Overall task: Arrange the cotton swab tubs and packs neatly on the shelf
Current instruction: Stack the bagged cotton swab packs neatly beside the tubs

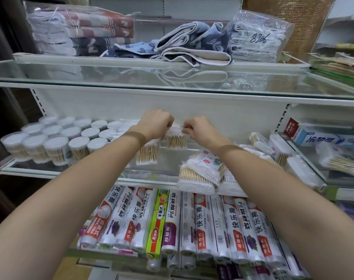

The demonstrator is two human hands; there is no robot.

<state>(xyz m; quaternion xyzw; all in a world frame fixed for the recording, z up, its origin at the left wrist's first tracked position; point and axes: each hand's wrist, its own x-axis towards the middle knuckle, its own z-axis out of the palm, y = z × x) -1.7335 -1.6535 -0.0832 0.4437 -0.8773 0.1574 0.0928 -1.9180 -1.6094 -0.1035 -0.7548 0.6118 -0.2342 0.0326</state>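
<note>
1. A shop shelving unit fills the view: white metal back panel (192, 110), slotted uprights and glass shelves stacked one above another.
2. On the middle glass shelf (91, 170), the round cotton swab tubs (57, 138) stand upright in tight rows at the left, lids touching.
3. Both hands reach to the back centre of that shelf. The left hand (157, 123) and right hand (200, 129) each have their fingers curled, pinching the top edge of one clear swab pack (176, 139), held upright between them.
4. Another upright pack (147, 152) stands just beside it, under the left wrist.
5. Loose packs (200, 172) lie jumbled at the front right, one overhanging the shelf edge.
6. Folded towels (182, 45) sit on the top shelf; plastic wrap rolls (192, 223) fill the lower one; a toothpaste box (325, 138) lies at the right.
</note>
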